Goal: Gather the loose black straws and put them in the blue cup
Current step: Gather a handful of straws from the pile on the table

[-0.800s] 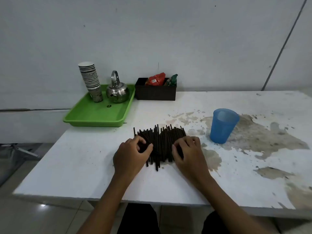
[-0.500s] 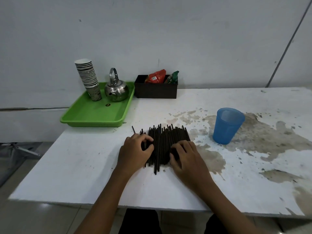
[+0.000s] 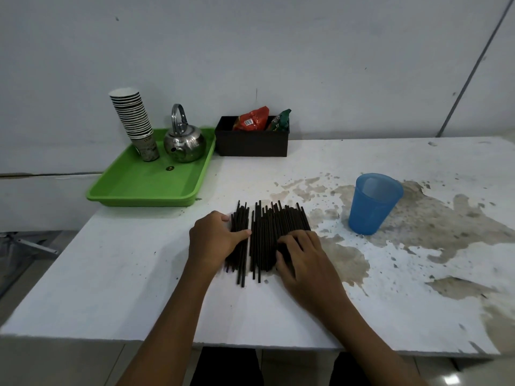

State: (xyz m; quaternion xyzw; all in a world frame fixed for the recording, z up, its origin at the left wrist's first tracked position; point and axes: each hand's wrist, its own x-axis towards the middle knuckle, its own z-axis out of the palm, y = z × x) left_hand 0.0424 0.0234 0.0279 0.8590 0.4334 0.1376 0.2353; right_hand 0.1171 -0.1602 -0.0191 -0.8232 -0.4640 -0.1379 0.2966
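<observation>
1. At the far left of the worn white table (image 3: 139,274), a green plastic tray (image 3: 145,188) sits against the back wall, its left corner hanging past the table's edge.
2. On the tray's back part stands a tall, leaning stack of paper cups (image 3: 133,121), and just to its right a small steel kettle (image 3: 184,143) with its handle upright.
3. Right of the tray, also against the wall, is a black box (image 3: 252,143) holding a red packet (image 3: 252,119) and a green packet (image 3: 282,120).
4. The left hand (image 3: 214,240) rests on the table near the middle, fingers curled against the left side of the pile and the thumb laid across a few straws; it presses them rather than lifting any.
5. The black straws (image 3: 264,235) lie flat on the table in a loose, roughly parallel pile between the two hands, pointing away from the person. A narrow gap of bare table splits a small left bunch from the larger right part.
6. The right hand (image 3: 303,260) lies on the near right part of the pile, fingers bent down onto the straws; whether it grips any cannot be told.
7. The blue cup (image 3: 372,204) stands upright to the right of the pile, apart from it, on a brown patch where the table's paint has worn away. No straw shows in it.
</observation>
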